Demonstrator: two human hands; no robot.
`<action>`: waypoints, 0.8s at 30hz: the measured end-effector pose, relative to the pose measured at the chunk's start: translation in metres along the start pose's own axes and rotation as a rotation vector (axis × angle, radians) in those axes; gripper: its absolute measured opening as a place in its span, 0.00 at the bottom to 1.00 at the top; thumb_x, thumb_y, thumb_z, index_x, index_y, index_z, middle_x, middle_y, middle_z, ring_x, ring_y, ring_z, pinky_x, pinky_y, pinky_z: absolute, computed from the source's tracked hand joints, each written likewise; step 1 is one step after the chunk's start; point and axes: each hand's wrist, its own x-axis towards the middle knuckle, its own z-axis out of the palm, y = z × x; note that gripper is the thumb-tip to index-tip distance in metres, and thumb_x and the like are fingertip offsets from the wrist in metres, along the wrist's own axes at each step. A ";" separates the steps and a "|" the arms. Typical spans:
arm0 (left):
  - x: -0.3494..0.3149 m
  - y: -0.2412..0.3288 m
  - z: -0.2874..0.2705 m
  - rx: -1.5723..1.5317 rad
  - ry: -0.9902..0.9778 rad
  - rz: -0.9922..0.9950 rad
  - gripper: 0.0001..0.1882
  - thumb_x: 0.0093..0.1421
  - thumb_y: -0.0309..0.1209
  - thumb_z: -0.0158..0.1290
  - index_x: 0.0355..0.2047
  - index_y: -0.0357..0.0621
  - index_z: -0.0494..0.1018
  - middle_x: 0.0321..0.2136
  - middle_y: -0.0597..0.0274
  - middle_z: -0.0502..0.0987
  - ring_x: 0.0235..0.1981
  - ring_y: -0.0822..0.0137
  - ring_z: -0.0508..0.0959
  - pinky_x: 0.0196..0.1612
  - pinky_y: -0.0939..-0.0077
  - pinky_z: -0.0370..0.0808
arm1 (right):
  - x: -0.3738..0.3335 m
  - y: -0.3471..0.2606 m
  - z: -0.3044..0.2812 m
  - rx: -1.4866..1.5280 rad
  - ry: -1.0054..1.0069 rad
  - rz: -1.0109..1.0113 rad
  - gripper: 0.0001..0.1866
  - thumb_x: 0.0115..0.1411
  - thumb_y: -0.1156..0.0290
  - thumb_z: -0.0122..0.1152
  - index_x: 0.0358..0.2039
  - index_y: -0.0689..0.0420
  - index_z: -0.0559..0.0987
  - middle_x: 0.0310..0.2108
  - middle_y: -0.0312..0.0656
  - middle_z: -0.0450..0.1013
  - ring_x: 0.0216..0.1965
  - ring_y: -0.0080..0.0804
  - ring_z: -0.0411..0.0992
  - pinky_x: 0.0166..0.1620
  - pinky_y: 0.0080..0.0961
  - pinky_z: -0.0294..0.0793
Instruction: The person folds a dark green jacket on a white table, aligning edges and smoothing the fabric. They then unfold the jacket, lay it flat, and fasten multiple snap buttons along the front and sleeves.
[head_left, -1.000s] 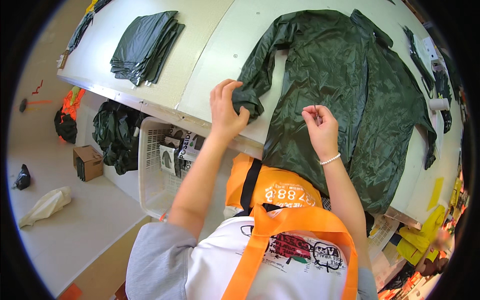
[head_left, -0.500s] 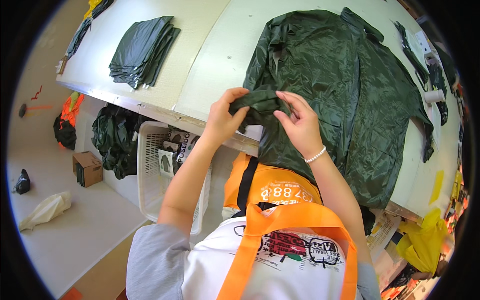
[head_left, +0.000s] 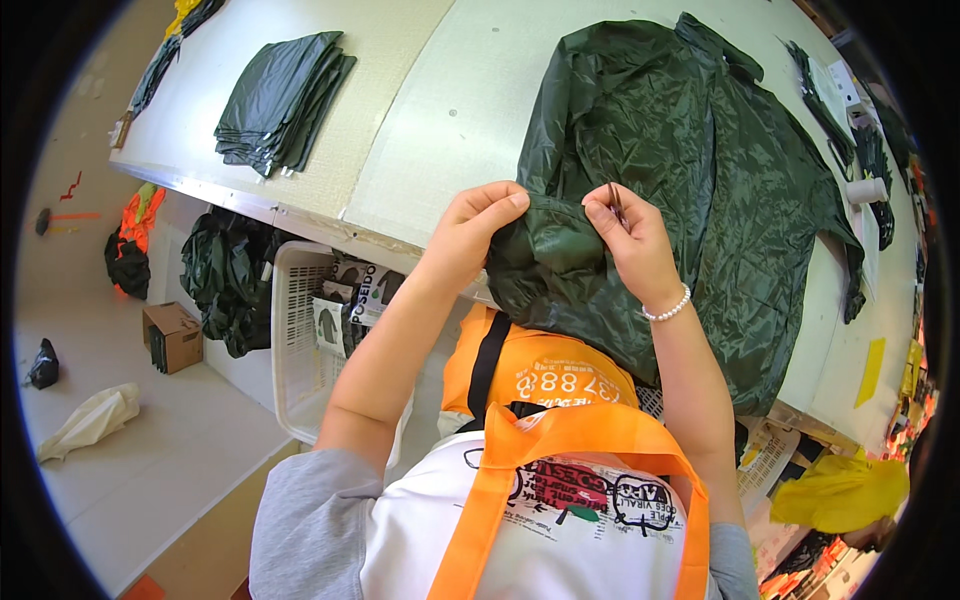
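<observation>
A dark green, shiny rain jacket (head_left: 690, 150) lies spread on the pale table, its collar toward the far side and its lower part hanging over the near edge. My left hand (head_left: 472, 225) pinches one end of a hemmed edge between thumb and fingers. Opposite it, my right hand (head_left: 640, 245), with a beaded bracelet at the wrist, is closed on the same edge. The fabric is stretched between both hands, slightly above the table's front. A slim dark pointed tool (head_left: 616, 200) pokes up from the right fingers; most of it is hidden.
Folded dark green pieces (head_left: 282, 100) are stacked at the table's far left. Below the front edge stands a white plastic basket (head_left: 285, 350) with packaged items, near a cardboard box (head_left: 174, 338). A white roll (head_left: 867, 192) sits at right; yellow fabric (head_left: 840, 493) hangs lower right.
The bunched fabric has been opened out into a stretched edge. Both hands have shifted right, and the dark pointed tool now shows at the right hand. The jacket's near-left sleeve area has moved right.
</observation>
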 end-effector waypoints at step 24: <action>0.001 0.012 0.030 0.567 -0.016 0.029 0.14 0.50 0.27 0.62 0.36 0.35 0.74 0.29 0.66 0.77 0.31 0.78 0.75 0.36 0.86 0.72 | -0.005 -0.021 0.008 -0.495 0.069 -0.182 0.06 0.55 0.78 0.61 0.30 0.60 0.71 0.22 0.37 0.69 0.19 0.21 0.61 0.24 0.18 0.62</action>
